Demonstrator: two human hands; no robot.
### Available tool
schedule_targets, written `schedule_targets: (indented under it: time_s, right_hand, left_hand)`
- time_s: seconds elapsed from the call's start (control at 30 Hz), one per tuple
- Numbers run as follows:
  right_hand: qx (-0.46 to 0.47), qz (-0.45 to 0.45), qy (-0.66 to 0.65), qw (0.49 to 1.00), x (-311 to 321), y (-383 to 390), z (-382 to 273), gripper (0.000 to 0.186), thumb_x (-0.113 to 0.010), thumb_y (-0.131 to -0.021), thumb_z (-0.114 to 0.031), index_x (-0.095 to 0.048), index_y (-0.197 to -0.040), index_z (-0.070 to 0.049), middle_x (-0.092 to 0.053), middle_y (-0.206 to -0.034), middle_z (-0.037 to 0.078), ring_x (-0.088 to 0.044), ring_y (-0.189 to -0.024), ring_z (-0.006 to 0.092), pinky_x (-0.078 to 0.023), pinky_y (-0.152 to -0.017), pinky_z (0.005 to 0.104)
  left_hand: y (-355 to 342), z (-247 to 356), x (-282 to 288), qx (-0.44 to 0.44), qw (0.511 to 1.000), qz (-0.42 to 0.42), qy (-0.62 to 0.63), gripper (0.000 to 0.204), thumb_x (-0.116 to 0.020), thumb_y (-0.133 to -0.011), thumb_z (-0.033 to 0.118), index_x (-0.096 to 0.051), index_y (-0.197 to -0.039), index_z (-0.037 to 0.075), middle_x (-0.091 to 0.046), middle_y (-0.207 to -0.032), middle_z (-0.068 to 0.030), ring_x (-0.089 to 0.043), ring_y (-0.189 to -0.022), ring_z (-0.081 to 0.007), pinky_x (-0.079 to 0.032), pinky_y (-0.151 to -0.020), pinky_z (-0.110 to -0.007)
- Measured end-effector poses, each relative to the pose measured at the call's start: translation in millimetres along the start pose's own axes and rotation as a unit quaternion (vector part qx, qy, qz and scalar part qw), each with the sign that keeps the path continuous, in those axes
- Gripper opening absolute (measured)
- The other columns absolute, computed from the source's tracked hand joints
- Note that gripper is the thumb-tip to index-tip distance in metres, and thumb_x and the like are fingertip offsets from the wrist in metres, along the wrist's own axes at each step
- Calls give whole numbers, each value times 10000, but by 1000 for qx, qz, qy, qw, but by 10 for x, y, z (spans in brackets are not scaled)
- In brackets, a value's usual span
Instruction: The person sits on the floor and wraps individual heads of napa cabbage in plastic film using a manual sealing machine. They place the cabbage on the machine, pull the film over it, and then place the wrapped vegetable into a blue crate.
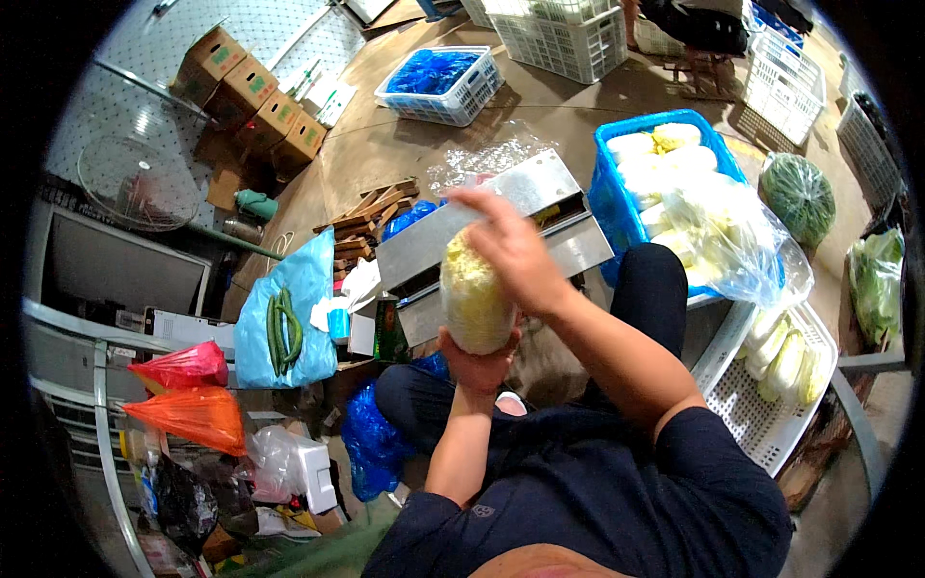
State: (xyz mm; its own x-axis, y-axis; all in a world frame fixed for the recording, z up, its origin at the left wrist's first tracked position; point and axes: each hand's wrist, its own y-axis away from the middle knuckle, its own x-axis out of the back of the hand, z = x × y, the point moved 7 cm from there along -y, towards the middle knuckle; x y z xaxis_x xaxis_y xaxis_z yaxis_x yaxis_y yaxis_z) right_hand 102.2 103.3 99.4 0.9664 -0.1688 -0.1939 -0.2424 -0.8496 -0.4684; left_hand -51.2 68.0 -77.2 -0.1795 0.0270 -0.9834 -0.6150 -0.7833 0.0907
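Observation:
I hold a pale yellow-green napa cabbage (474,294) upright in front of me. My left hand (479,364) cups its lower end from below. My right hand (511,250) lies over its top and right side, fingers spread across it. Just behind the cabbage stands a grey metal film-wrapping machine (540,207) with a slanted steel plate. Whether the cabbage is wrapped in film I cannot tell.
A blue crate (617,207) of cabbages with a clear plastic bag (742,255) sits to the right, above a white basket (771,414) holding wrapped cabbages. A blue bag (308,284) with green cucumbers, red and orange bags, cardboard boxes (255,96) and white crates (568,39) surround me.

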Motion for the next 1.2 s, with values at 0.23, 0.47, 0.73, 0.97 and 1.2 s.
schedule_targets:
  time_s: [0.23,0.47,0.73,0.97,1.2]
  right_hand:
    - [69,-13,69,995,-22,319,59,1042,-890,-654,-529,-426,-1429,-8,-533,-1370,222,-550,-1254,376,-436,-1061,416]
    - [110,-17,10,994,240,755,366,1475,-956,-534,-571,-83,-1592,-29,-259,-1598,183,-320,-1454,312,-268,-1199,425]
    - [-43,146,-152,977,1533,1299,82,1238,-884,-621,-623,-259,-1501,-17,-500,-1399,178,-507,-1292,305,-423,-1080,452]
    - [-198,411,-188,870,3466,2751,26,953,-691,-842,-649,-355,-1494,-41,-559,-1372,173,-580,-1249,312,-509,-1041,474]
    - [-350,601,113,710,5191,4502,98,897,-787,-823,-473,-356,-1483,-45,-593,-1292,157,-602,-1172,277,-523,-959,434]
  left_hand:
    - [-14,-178,-160,-12,999,-28,-39,887,-520,-838,764,-352,-1540,248,-415,-1539,-48,-411,-1408,-303,-421,-1094,-527]
    - [-141,-344,-393,-55,976,10,-212,973,-500,-847,773,-215,-1601,226,-229,-1650,-88,-245,-1499,-347,-227,-1207,-546]
    - [-235,-1254,-653,202,901,-125,-362,1235,-460,-686,948,-236,-1596,145,-318,-1603,-122,-346,-1450,-321,-277,-1195,-510]
    - [-465,-1637,-831,244,811,-133,-515,1118,-721,-839,599,-107,-1608,69,-261,-1620,-210,-432,-1411,-365,-356,-1127,-441]
    - [-538,-1211,-632,276,759,-92,-583,804,-695,-914,470,-387,-1492,5,-528,-1445,-178,-555,-1306,-304,-438,-1080,-402]
